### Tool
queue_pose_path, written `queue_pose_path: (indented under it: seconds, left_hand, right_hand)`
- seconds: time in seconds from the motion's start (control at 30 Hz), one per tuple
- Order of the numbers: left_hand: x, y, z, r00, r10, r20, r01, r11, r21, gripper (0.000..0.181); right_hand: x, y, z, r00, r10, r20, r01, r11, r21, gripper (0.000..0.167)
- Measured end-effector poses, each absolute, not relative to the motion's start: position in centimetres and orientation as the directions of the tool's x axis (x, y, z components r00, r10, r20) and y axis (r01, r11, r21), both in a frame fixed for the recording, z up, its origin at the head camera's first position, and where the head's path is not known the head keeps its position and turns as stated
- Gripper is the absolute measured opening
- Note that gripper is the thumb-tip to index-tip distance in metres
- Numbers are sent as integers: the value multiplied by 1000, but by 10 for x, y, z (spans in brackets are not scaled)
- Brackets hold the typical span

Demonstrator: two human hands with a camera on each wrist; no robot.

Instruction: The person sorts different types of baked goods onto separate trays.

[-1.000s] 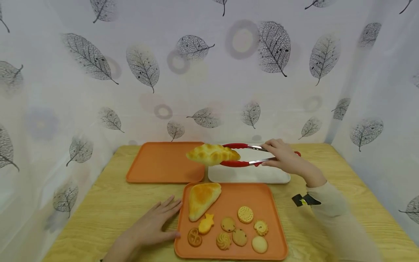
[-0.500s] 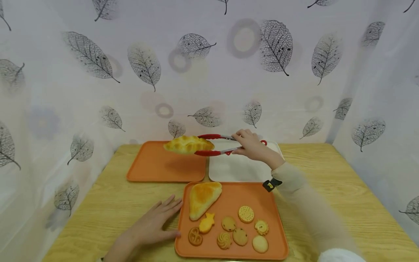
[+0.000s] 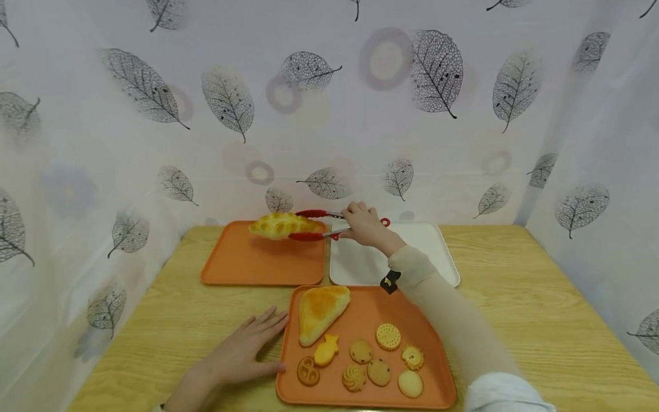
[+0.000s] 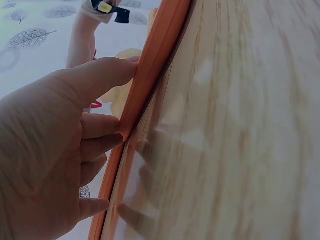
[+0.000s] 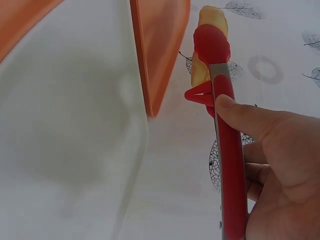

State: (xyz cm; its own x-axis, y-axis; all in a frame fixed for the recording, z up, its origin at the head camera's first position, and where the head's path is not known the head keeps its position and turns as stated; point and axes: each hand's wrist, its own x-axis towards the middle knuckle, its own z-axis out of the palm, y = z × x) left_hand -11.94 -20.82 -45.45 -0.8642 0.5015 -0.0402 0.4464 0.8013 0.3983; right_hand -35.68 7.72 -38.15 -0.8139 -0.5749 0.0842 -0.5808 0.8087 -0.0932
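Note:
The right hand (image 3: 366,226) grips red-and-steel tongs (image 3: 329,214), whose red tips clasp a long golden bread (image 3: 278,225) above the back left orange tray (image 3: 257,266). In the right wrist view the thumb lies along the tongs' red handle (image 5: 230,165), with the bread (image 5: 212,17) at their far end. The left hand (image 3: 239,352) rests with extended fingers against the left edge of the front orange tray (image 3: 376,306); its fingertips touch the rim (image 4: 145,70) in the left wrist view. On that tray lie a triangular bread (image 3: 320,313) and several cookies (image 3: 379,372).
A white tray (image 3: 427,252) stands at the back, right of the back orange tray, partly beneath the right hand. The right forearm (image 3: 458,326) crosses over the front tray's right side. A leaf-patterned curtain (image 3: 329,114) hangs behind the wooden table (image 3: 540,320).
The right hand, tongs and bread have moved left and slightly up, from above the gap between the back trays to above the orange one. The left hand stays at the front tray's edge.

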Motion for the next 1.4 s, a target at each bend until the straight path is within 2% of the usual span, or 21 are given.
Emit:
queue_pose_path:
  seconds: [0.4, 0.7, 1.07, 1.4]
  left_hand:
    - [-121, -208, -454, -864, 499, -64, 434, 804, 406, 88]
    - [-121, -210, -455, -862, 504, -56, 444, 804, 395, 88]
    - [-121, -210, -457, -866, 496, -62, 432, 806, 405, 88]
    - [-121, -210, -455, -866, 496, -65, 430, 804, 411, 88]
  right_hand:
    - [-369, 61, -394, -859, -512, -17, -512, 859, -24, 63]
    - [-369, 62, -399, -863, -504, -43, -502, 863, -49, 64]
    - [-363, 80, -387, -843, -538, -15, -535, 840, -91, 72]
    - [-331, 125, -375, -788, -602, 127, -615, 775, -143, 71]
